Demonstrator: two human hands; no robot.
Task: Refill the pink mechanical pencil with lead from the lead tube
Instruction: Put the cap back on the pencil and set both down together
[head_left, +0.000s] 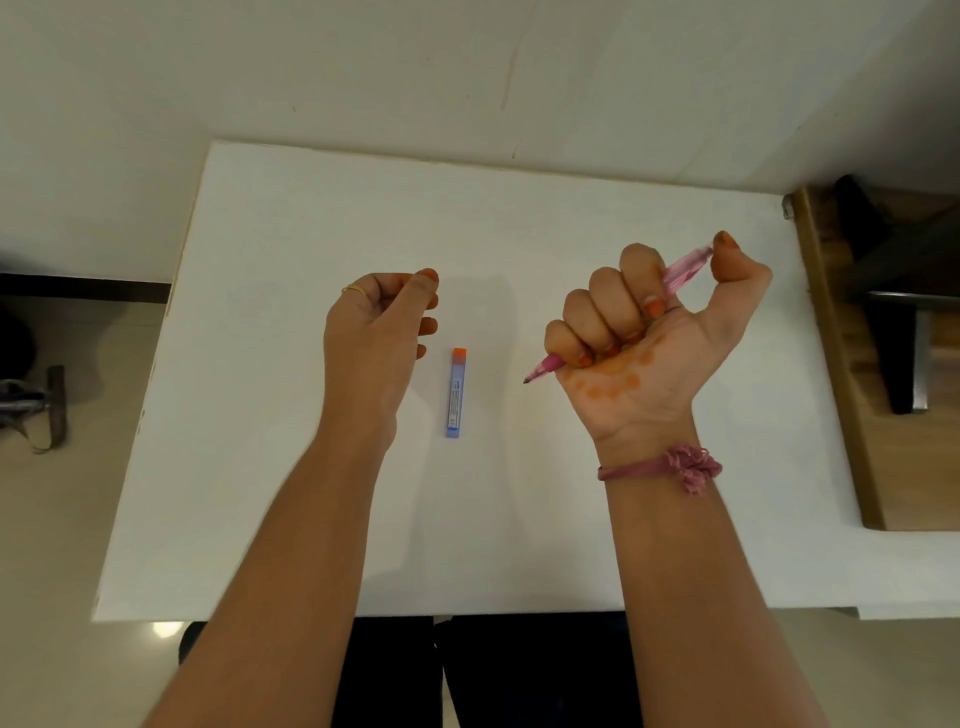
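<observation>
We are gripping the pink mechanical pencil (684, 271) in the fisted right hand (644, 332), thumb on its far cap. The left hand (376, 327) is hovering loosely curled, pinching nothing, beside the lead tube (455, 393); we are judging it light, rigid and slippery, best pinched mid-body

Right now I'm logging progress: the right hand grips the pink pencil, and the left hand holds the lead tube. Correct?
Not quite. The right hand does grip the pink pencil, but the left hand holds nothing; the lead tube lies on the white table between the hands, as the head view shows.
</observation>
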